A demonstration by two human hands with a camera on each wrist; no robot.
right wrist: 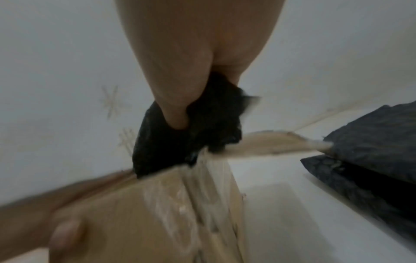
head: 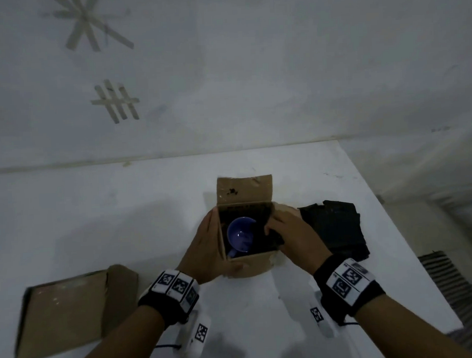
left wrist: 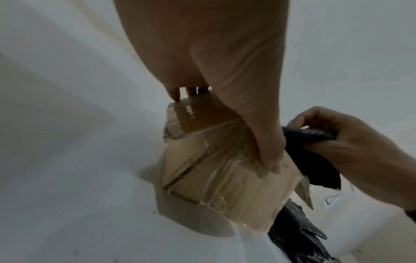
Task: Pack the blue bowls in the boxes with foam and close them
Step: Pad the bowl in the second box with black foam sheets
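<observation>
An open cardboard box [head: 249,265] stands in the middle of the white table, its back flap up. A blue bowl [head: 240,236] lies inside it on dark foam lining. My left hand [head: 207,245] grips the box's left wall, thumb on the front face; in the left wrist view this hand [left wrist: 225,89] wraps the box [left wrist: 225,178]. My right hand [head: 290,230] pinches a black foam piece [head: 274,238] at the box's right rim, partly inside. In the right wrist view its fingers [right wrist: 175,113] squeeze the foam piece [right wrist: 202,128] above the box [right wrist: 135,213].
A pile of black foam sheets [head: 337,228] lies just right of the box, near the table's right edge. A second cardboard box [head: 67,308] lies on its side at the front left. The white wall with tape marks [head: 116,101] runs along the table's back.
</observation>
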